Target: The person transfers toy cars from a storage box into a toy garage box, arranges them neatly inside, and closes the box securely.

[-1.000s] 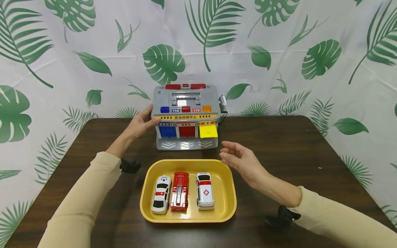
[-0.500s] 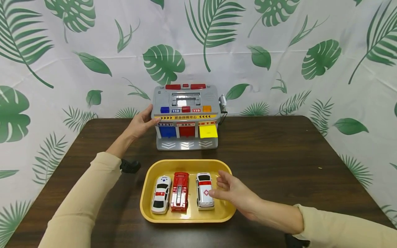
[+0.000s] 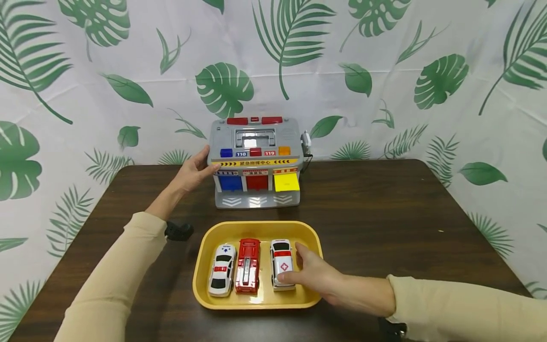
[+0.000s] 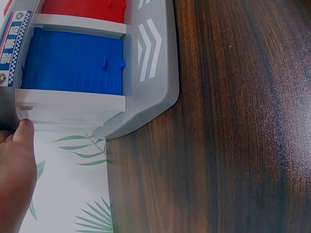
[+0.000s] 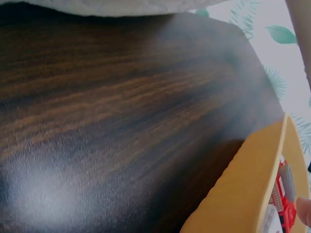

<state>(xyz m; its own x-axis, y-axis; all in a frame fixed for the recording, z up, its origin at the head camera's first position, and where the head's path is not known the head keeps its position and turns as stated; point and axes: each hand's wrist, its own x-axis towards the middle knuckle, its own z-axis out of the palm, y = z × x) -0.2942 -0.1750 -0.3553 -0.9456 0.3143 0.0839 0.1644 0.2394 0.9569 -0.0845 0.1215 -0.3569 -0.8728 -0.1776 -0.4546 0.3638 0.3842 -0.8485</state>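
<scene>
At the back stands a grey toy emergency station with a blue door, a red door and a raised yellow door. My left hand holds its left side, thumb toward the front and fingers around the side; the left wrist view shows the thumb at the side wall near the blue door. My right hand reaches over a white toy ambulance in the yellow tray. Its thumb overlaps the ambulance's rear roof, and the index finger is beside the right side.
A white toy police car and a red toy fire truck lie left of the ambulance in the tray. The tray stands on the dark wooden table, in front of the station. Behind hangs a leaf-patterned cloth.
My right hand has moved from beside the station down into the tray, over the ambulance, and its thumb now reaches further across the roof. The left hand stays on the station.
</scene>
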